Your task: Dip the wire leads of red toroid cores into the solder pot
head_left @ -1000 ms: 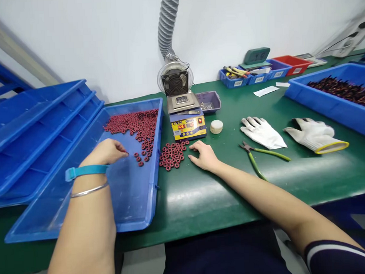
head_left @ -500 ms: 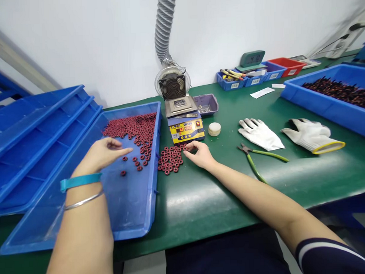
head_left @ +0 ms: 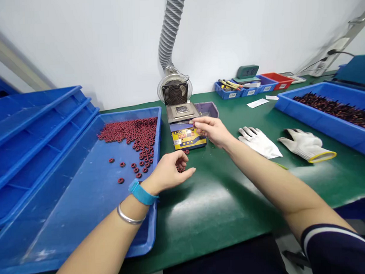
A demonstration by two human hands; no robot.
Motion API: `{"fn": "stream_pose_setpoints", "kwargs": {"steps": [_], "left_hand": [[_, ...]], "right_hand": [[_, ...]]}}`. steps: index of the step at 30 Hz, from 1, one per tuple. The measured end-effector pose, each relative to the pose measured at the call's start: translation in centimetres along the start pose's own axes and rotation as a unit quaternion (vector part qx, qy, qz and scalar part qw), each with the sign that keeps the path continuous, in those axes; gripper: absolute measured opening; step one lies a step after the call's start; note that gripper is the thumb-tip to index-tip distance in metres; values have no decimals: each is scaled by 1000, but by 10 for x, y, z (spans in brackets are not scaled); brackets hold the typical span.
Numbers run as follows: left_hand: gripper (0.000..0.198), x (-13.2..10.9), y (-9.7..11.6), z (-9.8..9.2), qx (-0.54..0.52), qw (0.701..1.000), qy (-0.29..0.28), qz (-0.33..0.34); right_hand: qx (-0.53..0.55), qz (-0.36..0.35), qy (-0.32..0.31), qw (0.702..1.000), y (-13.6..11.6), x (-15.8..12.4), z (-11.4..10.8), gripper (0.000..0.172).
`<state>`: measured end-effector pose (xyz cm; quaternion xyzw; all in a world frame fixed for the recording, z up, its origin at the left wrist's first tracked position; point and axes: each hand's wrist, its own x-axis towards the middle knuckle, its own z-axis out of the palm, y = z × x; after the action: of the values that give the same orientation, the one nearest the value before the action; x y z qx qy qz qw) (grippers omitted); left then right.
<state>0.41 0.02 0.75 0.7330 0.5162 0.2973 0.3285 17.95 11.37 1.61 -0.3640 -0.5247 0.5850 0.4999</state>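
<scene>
Most rings [head_left: 128, 131] lie heaped at the far end of the tray [head_left: 82, 196], w/ a few strays nearer me, so I'd judge lots left; a small no. sit on the table [head_left: 214, 204] just beside it, mostly hidden by my L hand [head_left: 168, 171], fingers loosely curled, thumb apart, no grip seen. Can't tell which are done. R hand [head_left: 214, 132] is pinched tog. by the end of a metal strip [head_left: 183, 122] on the pot [head_left: 187, 139]; unclear if it's got hold. Also abt: 2 gloves [head_left: 259, 142], blue bin [head_left: 319, 124] w/ dark bits, purple tub [head_left: 210, 108] part-blocked by R hand. Only a green tip [head_left: 281, 166] shows past my forearm.
</scene>
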Motion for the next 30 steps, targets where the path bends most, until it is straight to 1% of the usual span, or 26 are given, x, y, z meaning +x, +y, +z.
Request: {"fn": "stream_pose_setpoints", "kwargs": {"steps": [2, 3, 5, 7, 9, 11, 13, 19, 25, 28, 30], "left_hand": [[22, -1, -1, 1, 26, 999, -12, 19], [22, -1, -1, 2, 39, 999, -19, 27], [22, -1, -2, 0, 65, 996, -36, 43], [23, -1, -2, -2, 95, 993, -50, 53], [25, -1, -3, -4, 128, 989, -61, 51], [26, -2, -4, -6, 156, 984, -70, 46], [28, -2, -3, -8, 177, 980, -78, 42], [32, -4, 4, -9, 213, 971, -101, 43], [32, -4, 8, -10, 230, 965, -119, 33], [33, -5, 8, -10, 235, 964, -120, 34], [34, -5, 8, -10, 236, 963, -123, 35]], "right_hand": [[-93, -33, 3, 995, -16, 28, -2, 17], [-147, -47, 1, 988, -25, 42, -1, 12], [-265, -68, -3, 962, -40, 71, 1, 5], [-385, -86, 4, 919, -52, 97, 5, 5], [-490, -106, 15, 865, -57, 120, 10, 8], [-569, -120, 11, 814, -57, 137, 16, 10], [-613, -123, 0, 780, -53, 149, 21, 10], [-653, -121, -16, 747, -36, 163, 29, 11], [-690, -98, -27, 717, -32, 169, 29, 14], [-695, -93, -30, 713, -32, 168, 30, 15], [-689, -92, -26, 719, -31, 166, 31, 14]]}}
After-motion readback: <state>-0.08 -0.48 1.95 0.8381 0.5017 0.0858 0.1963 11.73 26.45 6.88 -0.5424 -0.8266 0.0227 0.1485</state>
